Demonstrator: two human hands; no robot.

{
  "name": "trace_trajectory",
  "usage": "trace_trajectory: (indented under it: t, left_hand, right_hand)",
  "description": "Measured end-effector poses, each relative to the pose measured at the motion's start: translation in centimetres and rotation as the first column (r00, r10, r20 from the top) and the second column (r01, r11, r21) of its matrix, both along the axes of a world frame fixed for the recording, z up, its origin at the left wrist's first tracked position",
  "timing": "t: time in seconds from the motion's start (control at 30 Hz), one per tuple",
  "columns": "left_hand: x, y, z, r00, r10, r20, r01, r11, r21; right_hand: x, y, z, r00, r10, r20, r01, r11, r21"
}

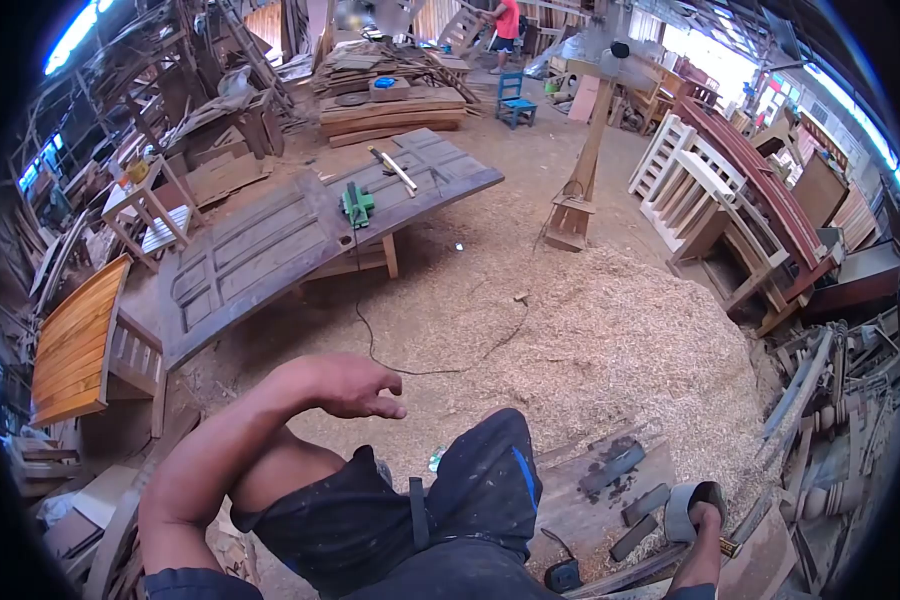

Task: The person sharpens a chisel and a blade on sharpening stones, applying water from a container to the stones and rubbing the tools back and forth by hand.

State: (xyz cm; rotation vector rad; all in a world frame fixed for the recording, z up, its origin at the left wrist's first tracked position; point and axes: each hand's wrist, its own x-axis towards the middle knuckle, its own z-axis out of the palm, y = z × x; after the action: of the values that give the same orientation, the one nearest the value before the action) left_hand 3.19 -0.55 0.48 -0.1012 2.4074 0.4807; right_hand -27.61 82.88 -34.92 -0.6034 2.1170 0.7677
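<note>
Curled grey sheet [680, 515] is low on the right side, beside the dark blocks [646, 504]. Right hand [707, 514] looks clamped on its edge; fingertips hidden, so can't tell how firmly. Left hand [355, 387] is above the lap, thumb and fingers apart, nothing visible between them.

Risks, my read: sheet could spring or slip if pinched only at one edge. Shavings [610, 320] could stick to it if it drops. Green power tool [355, 205] sits on the dark panelled door [240, 285] with its cord [430, 372] looping over the floor; a foot catching that could drag the tool off.

Count: 1 sheet, 3 blocks, 1 green tool, 1 blue chair [516, 103], 1 other person [507, 22] far back. Door: one or two pieces, can't tell.
</note>
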Motion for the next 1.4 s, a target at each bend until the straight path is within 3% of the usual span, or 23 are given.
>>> trace_trajectory:
  t: [0.1, 0.17, 0.3, 0.33, 0.43, 0.5, 0.57, 0.63, 0.67, 0.7, 0.83, 0.9, 0.97, 1.1, 1.13, 1.17, 1.2, 1.23, 1.27, 1.3, 1.33, 1.37, 1.4]
  left_hand:
    - [-0.4, 0.2, 0.3, 0.999, 0.028, 0.026, -0.028, 1.0, -0.001]
    - [-0.8, 0.6, 0.6, 0.999, 0.027, 0.025, -0.026, 1.0, -0.004]
    - [-1.4, 0.5, 0.2, 1.0, 0.004, 0.017, -0.004, 1.0, -0.002]
    - [-1.4, 0.5, 0.1, 1.0, 0.004, 0.018, -0.004, 1.0, 0.0]
    - [-1.5, 0.5, 0.0, 1.0, 0.002, 0.017, -0.002, 1.0, -0.002]
    - [-1.6, 0.4, 0.0, 1.0, 0.001, 0.007, -0.001, 1.0, 0.004]
    - [-1.3, 0.2, -0.2, 1.0, -0.001, -0.012, 0.001, 1.0, 0.022]
    - [-1.0, -0.2, -0.7, 1.0, 0.014, 0.004, -0.014, 1.0, 0.017]
    - [-1.2, -0.5, -0.9, 1.0, 0.008, 0.007, -0.008, 1.0, 0.012]
    - [-1.1, -0.5, -0.8, 1.0, 0.006, -0.02, -0.006, 1.0, 0.011]
    - [-1.1, -0.4, -0.4, 0.998, -0.025, -0.057, 0.026, 1.0, 0.014]
    - [-1.1, -0.1, 0.0, 0.998, -0.023, -0.059, 0.024, 1.0, 0.018]
    - [-1.3, 0.1, 0.5, 1.0, 0.005, -0.017, -0.004, 1.0, 0.019]
    - [-1.2, -0.5, 0.0, 1.0, 0.031, 0.0, -0.031, 0.999, 0.025]
    - [-1.3, -0.3, 0.3, 0.999, 0.047, 0.008, -0.048, 0.999, 0.023]
    - [-1.5, -0.2, 0.4, 0.998, 0.06, 0.016, -0.06, 0.998, 0.022]
    - [-1.6, -0.3, 0.4, 0.999, 0.049, -0.015, -0.048, 0.998, 0.038]
    - [-1.9, 0.0, 0.6, 0.998, 0.061, -0.012, -0.06, 0.997, 0.043]
    - [-2.2, 0.3, 1.0, 0.997, 0.071, -0.008, -0.071, 0.996, 0.048]
    - [-2.5, 0.6, 1.3, 0.997, 0.078, 0.001, -0.078, 0.996, 0.051]
    - [-2.6, 0.8, 1.3, 0.997, 0.082, -0.01, -0.081, 0.995, 0.061]
    - [-2.8, 1.0, 1.3, 0.996, 0.087, -0.024, -0.085, 0.994, 0.073]
    - [-3.1, 1.2, 1.3, 0.995, 0.091, -0.035, -0.088, 0.993, 0.085]
  right_hand:
    - [0.5, -1.9, -0.1, 0.897, 0.396, 0.194, -0.418, 0.904, 0.087]
    - [0.9, -2.9, -0.3, 0.792, 0.545, 0.275, -0.584, 0.808, 0.083]
    - [1.8, -4.1, -0.4, 0.706, 0.624, 0.335, -0.676, 0.735, 0.055]
    - [2.1, -3.9, -0.5, 0.826, 0.493, 0.275, -0.529, 0.845, 0.076]
    - [2.7, -2.4, -2.3, 0.64, 0.718, 0.275, -0.755, 0.654, 0.048]
    - [2.1, -1.5, -4.4, 0.865, 0.476, 0.16, -0.486, 0.873, 0.028]
    - [1.2, -0.7, -6.7, 0.986, 0.16, 0.054, -0.158, 0.987, -0.028]
    - [1.3, 0.3, -8.0, 0.979, -0.201, -0.036, 0.196, 0.974, -0.118]
    - [1.9, 1.2, -8.1, 0.919, -0.389, -0.071, 0.372, 0.911, -0.178]
    - [3.7, -0.2, -7.7, 0.854, -0.483, -0.194, 0.412, 0.855, -0.316]
    - [5.1, -4.9, -3.2, 0.846, -0.505, -0.17, 0.426, 0.833, -0.352]
    - [5.9, -7.6, 0.4, 0.784, -0.613, -0.101, 0.557, 0.766, -0.32]
    - [5.2, -3.6, -5.2, 0.764, -0.576, -0.29, 0.384, 0.768, -0.512]
    - [4.0, -3.4, -0.9, 0.855, -0.5, -0.139, 0.43, 0.832, -0.349]
    - [2.6, 0.4, -6.4, 0.81, -0.548, -0.208, 0.447, 0.807, -0.387]
    - [2.4, 0.0, -4.0, 0.816, -0.557, -0.157, 0.487, 0.808, -0.332]
    - [2.4, 0.3, -3.3, 0.754, -0.623, -0.208, 0.521, 0.76, -0.388]
    - [2.0, 1.1, -3.1, 0.77, -0.591, -0.24, 0.499, 0.792, -0.352]
    - [2.8, -0.1, 0.5, 0.718, -0.637, -0.281, 0.506, 0.754, -0.419]
    - [3.3, 0.8, 1.8, 0.54, -0.825, -0.166, 0.616, 0.521, -0.591]
    - [3.0, 1.4, 1.3, 0.381, -0.909, -0.168, 0.572, 0.374, -0.73]
    - [2.6, 3.0, 0.4, 0.538, -0.803, -0.255, 0.402, 0.511, -0.76]
    - [5.6, -2.7, 9.0, 0.524, -0.797, -0.3, 0.346, 0.521, -0.78]
